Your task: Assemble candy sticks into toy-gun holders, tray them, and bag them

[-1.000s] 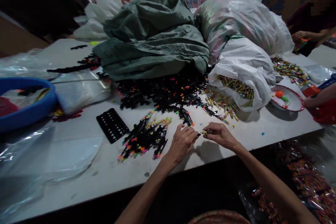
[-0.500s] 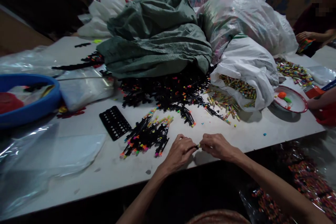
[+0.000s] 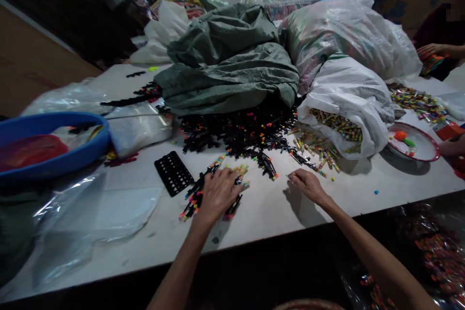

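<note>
My left hand (image 3: 221, 188) lies palm down over a heap of assembled black plastic pieces (image 3: 192, 198) with bright orange, pink and green tips. Its fingers are spread apart, partly hidden among the pieces. Above the bare tabletop, my right hand (image 3: 308, 185) is closed in a pinch, with a tiny pale bit showing at the fingertips, too small to name. Between and beyond the hands lies a small bunch of black sticks (image 3: 266, 163). Left of the heap rests a black perforated tray (image 3: 173, 173).
A large pile of black parts (image 3: 240, 128) spills from under a green-grey sack (image 3: 232, 77). Patterned short tubes (image 3: 336, 126) fill a white sack (image 3: 363, 92). A blue basin (image 3: 98, 143), plastic bags (image 3: 119, 208) and a red-rimmed bowl (image 3: 425, 155) surround the workspace. Another person's hand (image 3: 432, 51) is far right.
My hands were together near the table's front edge, holding a small black piece between them. The left has moved left onto the heap; the right has moved slightly right and farther forward.
</note>
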`<state>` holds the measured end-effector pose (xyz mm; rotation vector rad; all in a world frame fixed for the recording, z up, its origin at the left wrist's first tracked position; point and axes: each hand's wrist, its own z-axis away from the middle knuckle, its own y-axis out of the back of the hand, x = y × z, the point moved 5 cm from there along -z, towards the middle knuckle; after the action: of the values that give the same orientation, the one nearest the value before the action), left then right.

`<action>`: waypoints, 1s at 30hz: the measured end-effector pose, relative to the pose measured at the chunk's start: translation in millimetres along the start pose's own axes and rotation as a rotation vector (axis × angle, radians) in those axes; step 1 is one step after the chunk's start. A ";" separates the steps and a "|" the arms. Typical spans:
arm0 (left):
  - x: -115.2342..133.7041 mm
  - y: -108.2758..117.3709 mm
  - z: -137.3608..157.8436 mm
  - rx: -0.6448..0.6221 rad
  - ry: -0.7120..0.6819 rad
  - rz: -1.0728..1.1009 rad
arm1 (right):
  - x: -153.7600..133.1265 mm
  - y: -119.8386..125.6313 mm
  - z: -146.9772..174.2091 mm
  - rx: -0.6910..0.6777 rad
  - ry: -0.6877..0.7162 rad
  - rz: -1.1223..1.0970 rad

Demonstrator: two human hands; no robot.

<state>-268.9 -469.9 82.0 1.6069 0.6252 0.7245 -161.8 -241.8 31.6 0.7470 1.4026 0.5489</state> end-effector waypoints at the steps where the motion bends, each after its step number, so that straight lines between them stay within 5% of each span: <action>1: 5.8 -3.8 -11.8 0.020 0.062 -0.028 | 4.0 -1.1 -3.2 0.009 -0.028 0.031; 7: 54.2 -47.6 -80.2 -0.056 0.323 0.099 | 4.8 -10.1 1.5 0.061 -0.016 0.101; 14: 46.3 -58.0 -68.8 -0.043 0.443 0.268 | 33.1 -8.3 8.6 -0.012 -0.230 -0.606; 23: 82.3 -35.1 -32.2 -0.100 0.054 0.523 | 2.6 22.1 -1.1 0.201 -0.213 -0.964; 30: 105.3 -25.2 -6.9 -0.075 -0.215 0.314 | -13.2 21.4 8.1 -0.070 -0.092 -0.937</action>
<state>-204.6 -383.4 69.5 1.7042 0.1885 0.7795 -153.4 -238.5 56.4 0.0057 1.4580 -0.1714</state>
